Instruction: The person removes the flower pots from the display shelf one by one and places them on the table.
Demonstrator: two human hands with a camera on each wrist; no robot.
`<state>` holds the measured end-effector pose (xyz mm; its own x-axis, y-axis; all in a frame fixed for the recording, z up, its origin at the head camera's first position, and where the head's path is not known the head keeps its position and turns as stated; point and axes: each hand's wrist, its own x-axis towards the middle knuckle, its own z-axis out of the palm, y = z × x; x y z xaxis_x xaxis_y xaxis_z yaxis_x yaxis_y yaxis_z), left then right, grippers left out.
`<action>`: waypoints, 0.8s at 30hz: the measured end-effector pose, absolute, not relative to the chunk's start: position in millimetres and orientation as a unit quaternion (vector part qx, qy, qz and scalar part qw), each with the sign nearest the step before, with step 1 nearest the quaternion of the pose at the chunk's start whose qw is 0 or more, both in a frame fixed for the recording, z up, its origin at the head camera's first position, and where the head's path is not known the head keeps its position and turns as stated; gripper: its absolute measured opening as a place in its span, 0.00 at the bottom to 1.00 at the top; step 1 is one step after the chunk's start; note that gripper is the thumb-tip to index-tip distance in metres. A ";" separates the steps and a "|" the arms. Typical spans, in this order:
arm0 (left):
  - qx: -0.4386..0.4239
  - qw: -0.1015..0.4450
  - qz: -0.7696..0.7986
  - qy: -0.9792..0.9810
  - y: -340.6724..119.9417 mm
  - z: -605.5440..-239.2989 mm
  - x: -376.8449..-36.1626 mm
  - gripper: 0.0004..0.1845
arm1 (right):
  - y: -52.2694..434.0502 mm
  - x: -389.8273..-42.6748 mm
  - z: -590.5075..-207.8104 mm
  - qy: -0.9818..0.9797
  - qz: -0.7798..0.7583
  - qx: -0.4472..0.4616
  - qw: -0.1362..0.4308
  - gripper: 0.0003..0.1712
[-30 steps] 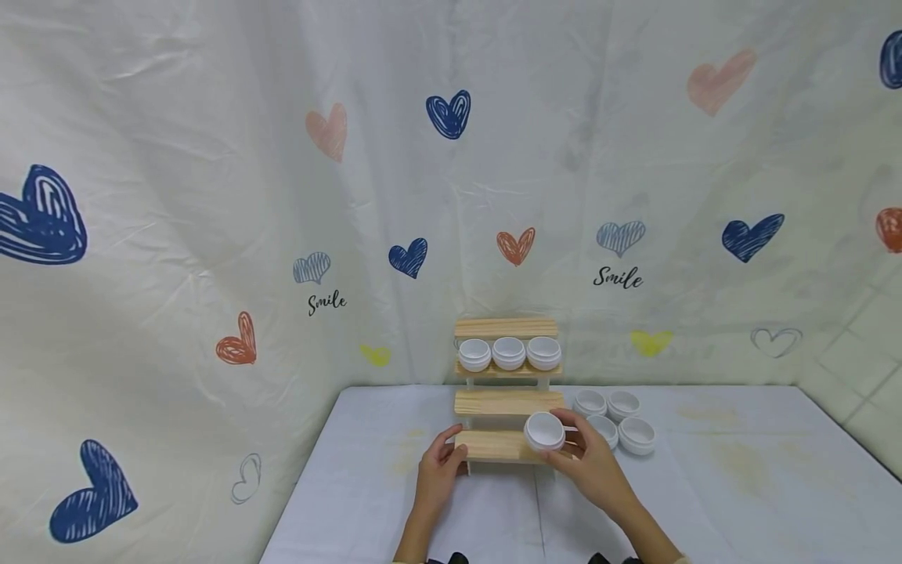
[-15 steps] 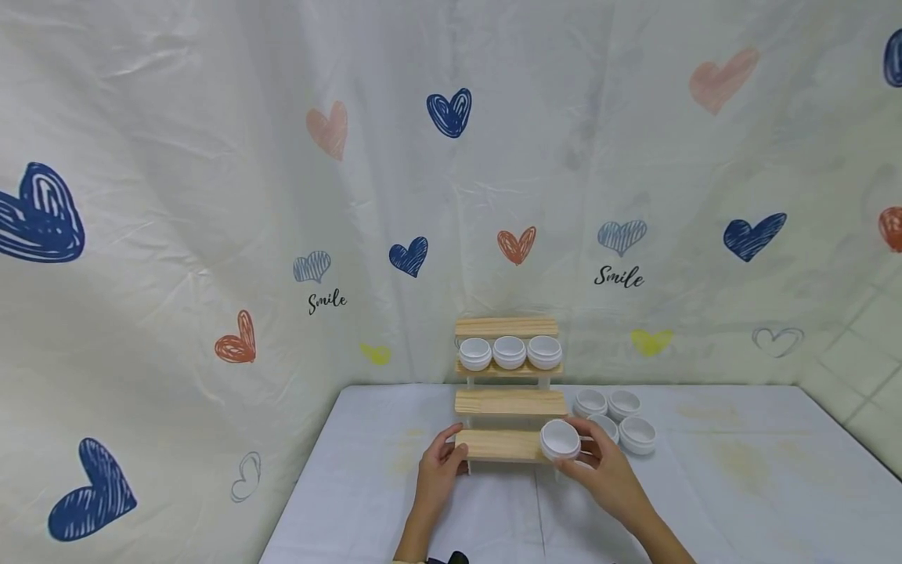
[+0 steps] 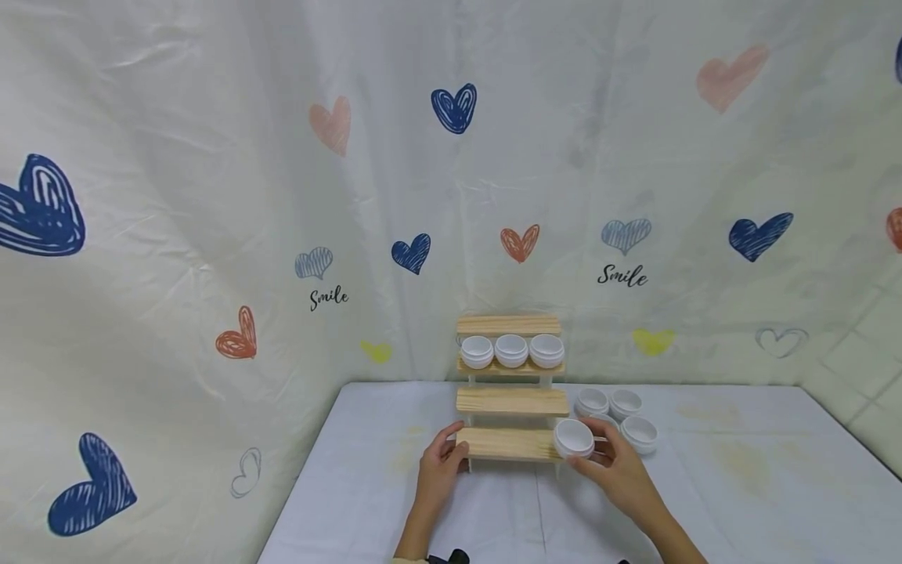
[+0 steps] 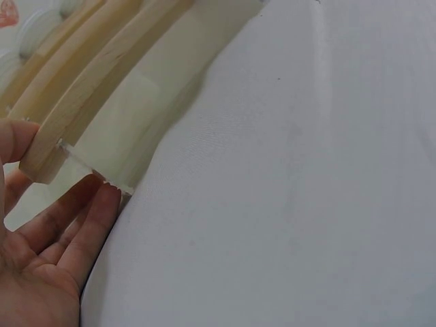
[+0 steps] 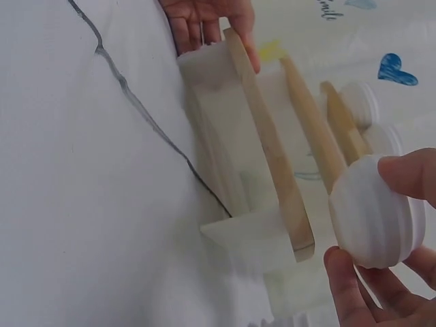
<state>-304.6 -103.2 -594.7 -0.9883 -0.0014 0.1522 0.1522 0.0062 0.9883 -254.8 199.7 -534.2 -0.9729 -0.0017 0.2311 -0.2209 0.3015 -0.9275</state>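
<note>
**Fingers closed on a white jar beside the wooden shelf**

Fingers (image 5: 409,174) of the right hand (image 3: 620,474) are curled round a small round white plastic jar (image 3: 573,439), which is pinched between thumb and fingertips and held on its side, just off the right end of the lowest step of a 3-tier pale wooden display shelf (image 3: 511,402). In the right wrist view the jar (image 5: 373,212) is seen close beside that lowest board but apart from it, with the thumb on top and the other fingers beneath.

The left hand (image 3: 438,470) is rested against the left end of the same lowest step; its thumb is laid over the board's end and its fingers (image 4: 82,225) are held fairly straight against the clear plastic side panel below, so nothing is enclosed by them.

3 more white jars (image 3: 511,350) are lined up on a higher step of the shelf, under the top board. The middle step and the lowest step are seen bare of jars. To the right of the shelf, 3 loose white jars (image 3: 615,409) are clustered on the white cloth-covered table (image 3: 740,478), directly behind the right hand; part of the cluster is hidden by the held jar and the fingers. A cream backdrop sheet printed with coloured hearts and the word "Smile" (image 3: 620,274) is hung behind the table.
</note>
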 end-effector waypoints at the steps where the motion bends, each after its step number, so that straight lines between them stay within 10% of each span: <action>1: -0.053 0.054 -0.703 -0.708 -103.0 -594.6 -304.6 0.22 | 200.7 -254.9 -534.5 -0.800 0.589 0.068 0.093 0.40; 24: -0.044 0.051 -0.702 -0.708 -101.5 -593.8 -304.5 0.22 | 240.5 -260.8 -536.7 -0.843 0.533 0.025 0.073 0.41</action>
<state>-304.5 -101.5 -593.8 -0.9909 -0.0100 0.1340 0.1339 0.0092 0.9910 -260.8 240.5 -536.7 -0.9881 0.0364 0.1495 -0.1194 0.4311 -0.8944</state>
